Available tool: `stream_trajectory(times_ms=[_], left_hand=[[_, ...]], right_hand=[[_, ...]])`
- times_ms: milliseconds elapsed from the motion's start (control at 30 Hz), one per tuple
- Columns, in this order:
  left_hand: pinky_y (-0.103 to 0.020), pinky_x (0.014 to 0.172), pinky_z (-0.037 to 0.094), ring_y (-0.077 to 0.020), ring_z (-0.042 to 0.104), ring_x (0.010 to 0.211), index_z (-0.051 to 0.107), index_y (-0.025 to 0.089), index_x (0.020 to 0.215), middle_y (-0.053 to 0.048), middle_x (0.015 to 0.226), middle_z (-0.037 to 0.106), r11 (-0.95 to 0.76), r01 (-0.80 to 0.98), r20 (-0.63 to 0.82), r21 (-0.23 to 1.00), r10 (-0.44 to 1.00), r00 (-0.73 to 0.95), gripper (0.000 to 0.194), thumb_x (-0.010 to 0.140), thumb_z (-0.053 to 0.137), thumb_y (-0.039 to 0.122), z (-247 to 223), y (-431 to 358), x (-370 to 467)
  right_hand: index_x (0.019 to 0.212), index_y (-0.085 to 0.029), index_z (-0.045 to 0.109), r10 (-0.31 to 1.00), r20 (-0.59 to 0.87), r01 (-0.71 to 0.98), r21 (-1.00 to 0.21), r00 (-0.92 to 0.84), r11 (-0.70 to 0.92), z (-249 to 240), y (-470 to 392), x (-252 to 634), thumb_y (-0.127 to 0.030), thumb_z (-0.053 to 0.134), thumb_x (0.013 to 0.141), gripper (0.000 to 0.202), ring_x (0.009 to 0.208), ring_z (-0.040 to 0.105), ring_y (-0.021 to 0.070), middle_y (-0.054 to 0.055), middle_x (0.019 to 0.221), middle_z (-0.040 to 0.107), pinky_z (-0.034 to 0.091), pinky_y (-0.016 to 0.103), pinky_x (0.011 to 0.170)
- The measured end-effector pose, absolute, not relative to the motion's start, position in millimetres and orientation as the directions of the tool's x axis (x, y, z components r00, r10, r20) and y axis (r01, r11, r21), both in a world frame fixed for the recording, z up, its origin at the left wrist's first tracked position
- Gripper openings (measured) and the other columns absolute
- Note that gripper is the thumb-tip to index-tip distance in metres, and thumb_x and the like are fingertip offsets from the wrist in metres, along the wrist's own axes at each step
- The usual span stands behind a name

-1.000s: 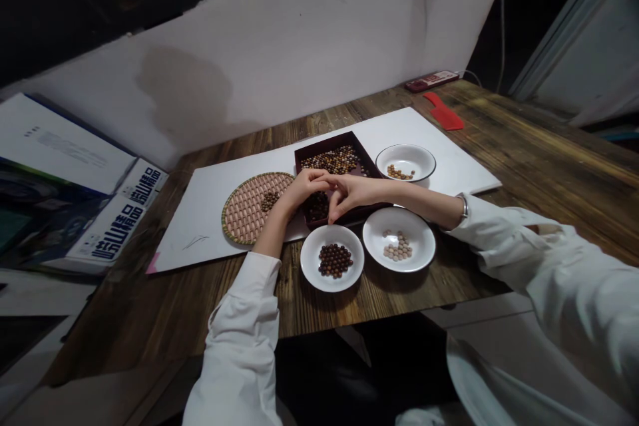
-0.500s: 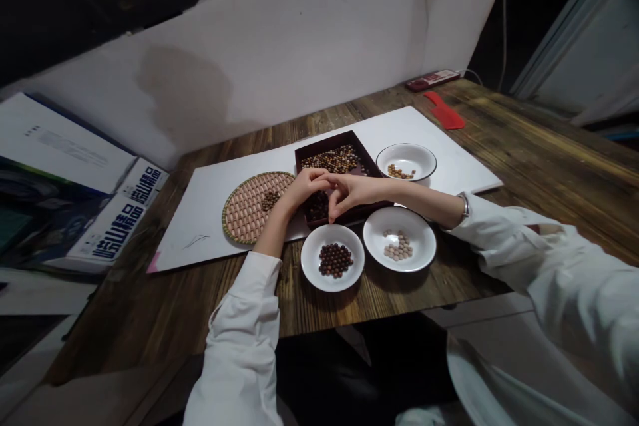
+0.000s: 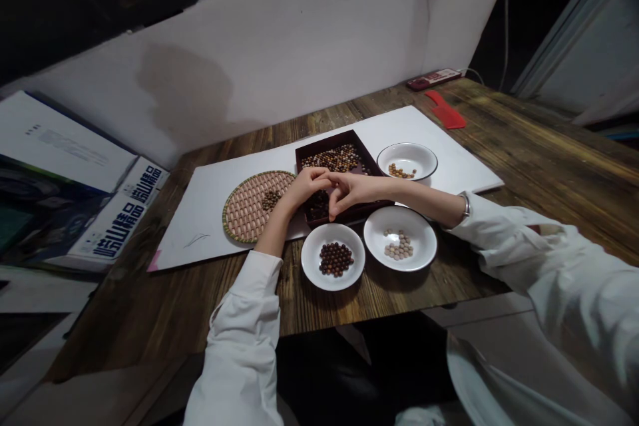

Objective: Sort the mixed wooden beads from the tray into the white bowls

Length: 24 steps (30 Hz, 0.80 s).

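My left hand [image 3: 307, 185] and my right hand [image 3: 352, 190] meet over a dark red tray [image 3: 380, 196], fingertips touching or overlapping. The left fingers are curled and their tips are partly hidden. A finger and thumb of the right hand come together, pointing down near the rim of a white bowl [image 3: 309, 273]; anything pinched is too small to make out. Dark brown beads [image 3: 336, 259] lie in that bowl. Mixed beads [image 3: 334, 158] fill the tray's far part, with dark ones near the hands. Beside my left wrist, a woven round mat [image 3: 244, 210] bears brown beads [image 3: 271, 200].
A second white bowl [image 3: 424, 249] holds pale beads [image 3: 398, 246]; a third bowl [image 3: 422, 158], behind my right forearm, holds yellowish beads [image 3: 399, 172]. Underneath is a white board [image 3: 194, 213] on the wooden table [image 3: 539, 166]. A red scoop-like piece [image 3: 446, 113] and a phone-like object [image 3: 433, 78] lie farther back. Boxes [image 3: 90, 193] stand left.
The view has shifted very slightly. Both hands hold almost the same pose and place, and the beads show no clear difference.
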<state>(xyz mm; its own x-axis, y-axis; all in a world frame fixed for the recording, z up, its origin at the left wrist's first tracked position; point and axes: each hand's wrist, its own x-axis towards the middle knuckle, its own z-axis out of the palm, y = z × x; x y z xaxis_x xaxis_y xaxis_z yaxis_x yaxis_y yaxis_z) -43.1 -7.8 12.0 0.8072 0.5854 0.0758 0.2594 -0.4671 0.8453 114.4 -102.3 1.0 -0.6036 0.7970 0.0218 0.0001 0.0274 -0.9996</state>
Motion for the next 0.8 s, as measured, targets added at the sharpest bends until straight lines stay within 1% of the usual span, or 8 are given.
stream_trajectory(times_ms=[167, 433, 633, 800], left_hand=[[-0.025, 0.063, 0.038, -0.0124, 0.046, 0.064, 0.053, 0.017, 0.06, 0.004, 0.058, 0.047, -0.509, 0.281, 0.102, 0.813, 0.601, 0.793, 0.013, 0.066, 0.058, 0.027, 9.6, -7.8, -42.6], [-0.024, 0.064, 0.038, -0.0112, 0.045, 0.063, 0.053, 0.016, 0.06, 0.005, 0.059, 0.047, -0.523, 0.25, 0.131, 0.815, 0.586, 0.8, 0.013, 0.067, 0.058, 0.026, 7.6, -7.0, -43.1], [-0.025, 0.063, 0.035, -0.0104, 0.039, 0.062, 0.047, 0.017, 0.057, 0.006, 0.057, 0.04, -0.515, 0.228, 0.135, 0.826, 0.574, 0.807, 0.019, 0.065, 0.058, 0.031, 6.4, -6.2, -42.3], [-0.026, 0.063, 0.034, -0.0108, 0.038, 0.062, 0.044, 0.018, 0.056, 0.006, 0.057, 0.038, -0.516, 0.234, 0.133, 0.824, 0.578, 0.805, 0.021, 0.065, 0.058, 0.033, 7.5, -7.2, -41.7]], right_hand=[[0.142, -0.015, 0.029, 0.814, 0.013, -0.002, -1.0, -0.58, 0.014, 0.8, -102.0, 114.8, -0.013, 0.074, 0.08, 0.077, 0.082, 0.072, 0.0125, -0.001, 0.08, 0.071, 0.054, 0.024, 0.079], [0.142, -0.014, 0.028, 0.808, 0.032, -0.025, -0.999, -0.589, 0.021, -1.8, -99.6, 115.0, -0.016, 0.076, 0.079, 0.079, 0.081, 0.072, 0.0126, 0.0, 0.08, 0.072, 0.054, 0.024, 0.078], [0.142, -0.014, 0.028, 0.811, 0.025, -0.022, -1.0, -0.584, 0.015, -2.1, -99.0, 115.2, -0.016, 0.075, 0.08, 0.078, 0.081, 0.072, 0.0132, 0.0, 0.081, 0.072, 0.055, 0.025, 0.078], [0.14, -0.015, 0.03, 0.81, 0.032, -0.023, -0.999, -0.586, 0.022, -2.6, -97.6, 115.6, -0.014, 0.073, 0.081, 0.074, 0.079, 0.072, 0.013, -0.001, 0.079, 0.071, 0.055, 0.024, 0.077]])
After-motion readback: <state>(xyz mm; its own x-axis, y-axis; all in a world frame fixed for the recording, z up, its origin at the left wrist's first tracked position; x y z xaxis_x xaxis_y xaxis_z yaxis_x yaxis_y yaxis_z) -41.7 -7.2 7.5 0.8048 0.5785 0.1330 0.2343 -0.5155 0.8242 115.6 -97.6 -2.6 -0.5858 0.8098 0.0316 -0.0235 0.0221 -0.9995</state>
